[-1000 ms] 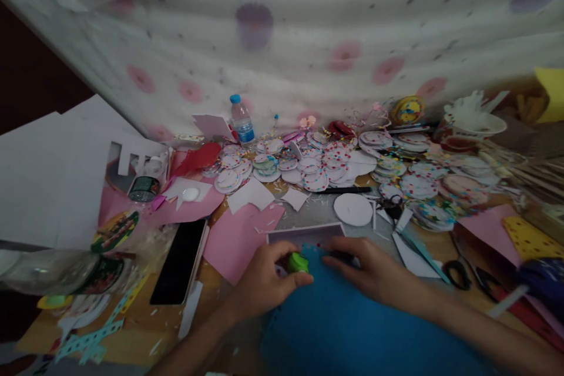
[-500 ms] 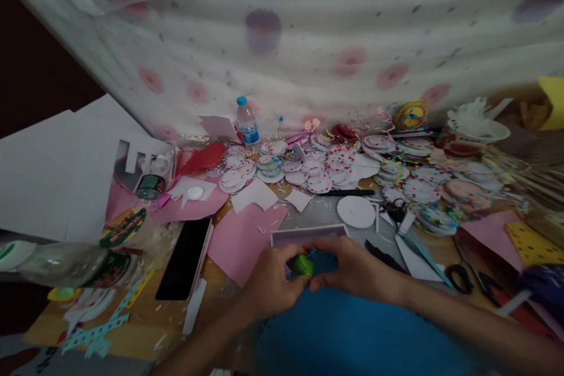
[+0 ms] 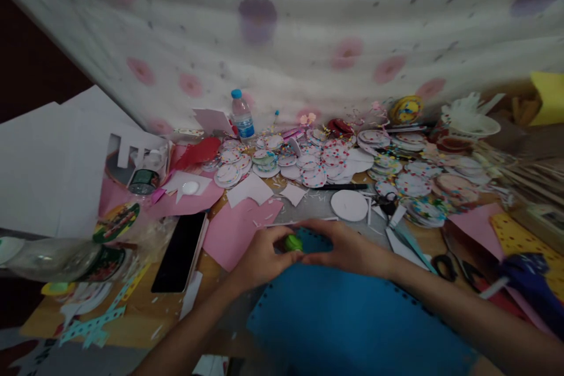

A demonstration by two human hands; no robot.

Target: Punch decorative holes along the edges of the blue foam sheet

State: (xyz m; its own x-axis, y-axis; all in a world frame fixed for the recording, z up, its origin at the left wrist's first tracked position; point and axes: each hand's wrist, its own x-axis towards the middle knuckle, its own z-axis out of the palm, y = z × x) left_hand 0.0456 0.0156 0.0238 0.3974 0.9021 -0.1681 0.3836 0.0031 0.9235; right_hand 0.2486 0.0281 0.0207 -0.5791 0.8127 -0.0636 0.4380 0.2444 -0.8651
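Note:
A large blue sheet [image 3: 352, 311] slopes down from my hands, with rows of small dark holes or dots along its edges. My left hand [image 3: 264, 255] is closed around a small bright green thing [image 3: 292, 242] at the sheet's far end; fingers cover most of it, so its kind is unclear. Opposite it, my right hand [image 3: 348, 247] curls over the sheet's far part, thumb and fingers on the blue material. The two hands' fingertips nearly meet. Just beyond them, a thin pale edge [image 3: 308, 222] shows, mostly hidden.
Many decorated round paper discs [image 3: 308, 158] lie along the back, below a flowered curtain [image 3: 299, 29]. Pink paper [image 3: 240, 232] and a phone [image 3: 180, 252] lie left, near a large plastic bottle [image 3: 57, 258]. Scissors [image 3: 445, 267] and a blue-handled tool [image 3: 529, 282] are right.
The blue sheet's near part has lifted or swung, and its dotted edges now show. Both hands have shifted slightly left and up with the green thing, covering more of the pale edge behind.

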